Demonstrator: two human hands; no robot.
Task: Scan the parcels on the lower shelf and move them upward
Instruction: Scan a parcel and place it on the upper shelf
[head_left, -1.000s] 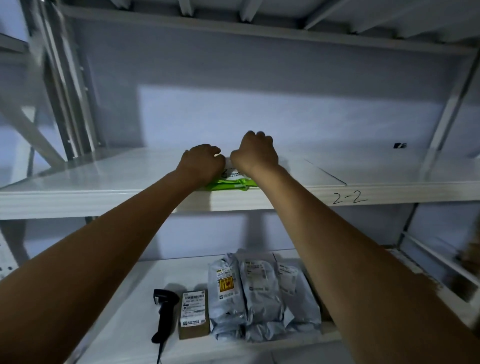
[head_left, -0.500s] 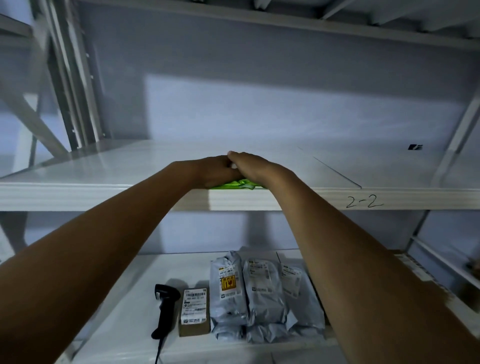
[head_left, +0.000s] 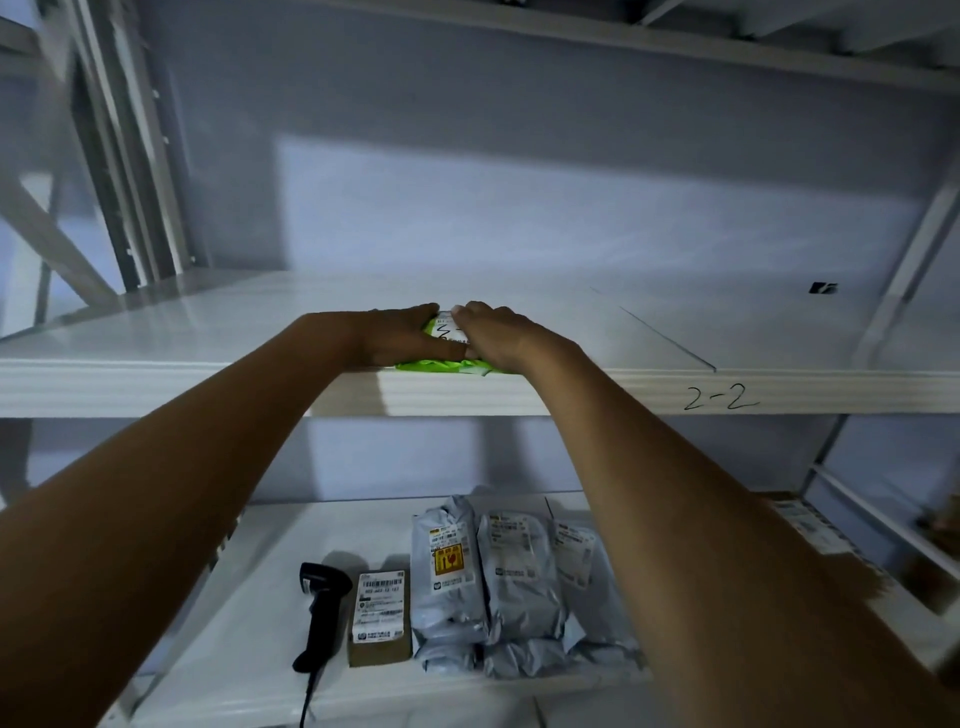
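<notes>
A green parcel (head_left: 441, 366) with a white handwritten label lies at the front edge of the upper shelf (head_left: 208, 332), marked "2-2". My left hand (head_left: 395, 338) holds its left side, fingers over the top and thumb along the front. My right hand (head_left: 501, 332) holds its right side with bent fingers. On the lower shelf (head_left: 239, 623) stand three grey mailer bags (head_left: 514, 577) side by side. A small cardboard box (head_left: 380, 618) with a barcode label sits left of them, and a black barcode scanner (head_left: 321, 608) lies left of the box.
Most of the upper shelf around the green parcel is bare white board. A brown carton (head_left: 821, 540) sits at the right end of the lower shelf, partly behind my right arm. Grey uprights (head_left: 130, 171) frame the rack on the left and right.
Both hands have dropped from raised knuckles to lying low on the green parcel. They have parted slightly, and the white label now shows between them.
</notes>
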